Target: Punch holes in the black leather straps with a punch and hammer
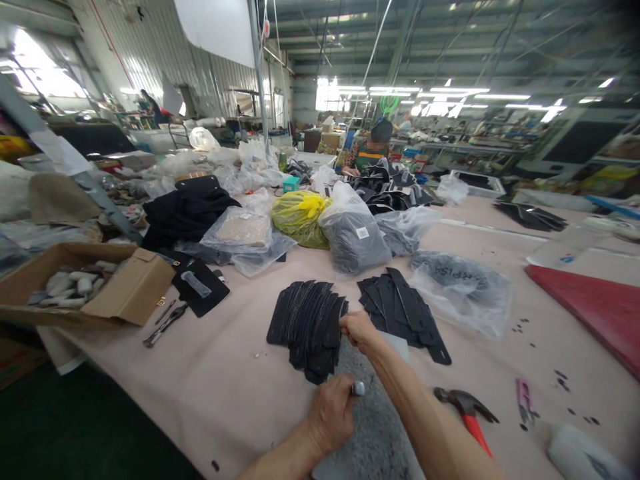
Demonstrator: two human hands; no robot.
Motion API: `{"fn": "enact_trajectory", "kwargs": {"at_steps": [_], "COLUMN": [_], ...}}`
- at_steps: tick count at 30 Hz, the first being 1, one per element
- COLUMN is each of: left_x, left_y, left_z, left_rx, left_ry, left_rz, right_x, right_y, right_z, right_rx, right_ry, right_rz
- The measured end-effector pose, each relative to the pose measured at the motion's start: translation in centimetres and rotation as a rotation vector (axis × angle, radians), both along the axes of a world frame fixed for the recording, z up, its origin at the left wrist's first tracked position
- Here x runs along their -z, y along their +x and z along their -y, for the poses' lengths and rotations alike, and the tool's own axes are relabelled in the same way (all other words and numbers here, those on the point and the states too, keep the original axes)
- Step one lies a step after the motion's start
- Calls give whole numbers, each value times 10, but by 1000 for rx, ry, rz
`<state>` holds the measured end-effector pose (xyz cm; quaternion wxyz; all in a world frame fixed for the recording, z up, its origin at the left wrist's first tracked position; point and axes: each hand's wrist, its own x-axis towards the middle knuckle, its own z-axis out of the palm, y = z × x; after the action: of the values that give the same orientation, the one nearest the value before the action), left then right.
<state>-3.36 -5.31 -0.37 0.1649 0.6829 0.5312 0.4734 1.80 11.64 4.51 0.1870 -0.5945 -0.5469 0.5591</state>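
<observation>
Left hand grips metal-ended tool, right hand at black stack

Left hand (331, 410): closed in a fist around a metal-ended tool (358, 388); only the rounded end shows, rest hidden. It sits over the left edge of a speckled grey slab (375, 407) on the pinkish counter (200, 387).

Right hand (360, 330): fingers curled narrow at the right edge of a fanned stack of black cut pieces (305, 327); touching, but can't tell if a piece is pinched. Stack lies mid-counter, just beyond the left hand. Second spread of black pieces (400, 310) just right of it, past the right hand.

Right side: claw hammer (465, 403) with red handle, near the right forearm; pink-handled snips (524, 400); small black scraps (561, 380); red sheet (590, 310) at the edge.

Left side: open cardboard box (123, 290) with pale cylindrical pieces (84, 285) inside.

Behind the stacks: yellow plastic bag (300, 220) beside a clear bag of dark material (353, 237). Another person (367, 157) farther back, behind more black pieces.
</observation>
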Motion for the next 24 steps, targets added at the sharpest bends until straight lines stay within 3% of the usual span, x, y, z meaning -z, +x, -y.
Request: {"fn": "enact_trajectory", "kwargs": {"at_steps": [5,12,18,24], "left_x": [-1,3,6,1], "left_y": [-1,-3,-6,-7], "left_z": [0,-2,-5,-8], "left_rx": [-2,3,-13,-27], "left_ry": [23,29,30,-44], "left_rz": [-29,-27,-55,-66], "right_x": [-13,-13,-14,-28], "right_y": [55,148,167,174], "right_z": [25,96,148,174], "right_rx": [-22,-29,-85,-133], "right_ry": [-14,-77,-44,96], "right_rz": [76,211,379,536]}}
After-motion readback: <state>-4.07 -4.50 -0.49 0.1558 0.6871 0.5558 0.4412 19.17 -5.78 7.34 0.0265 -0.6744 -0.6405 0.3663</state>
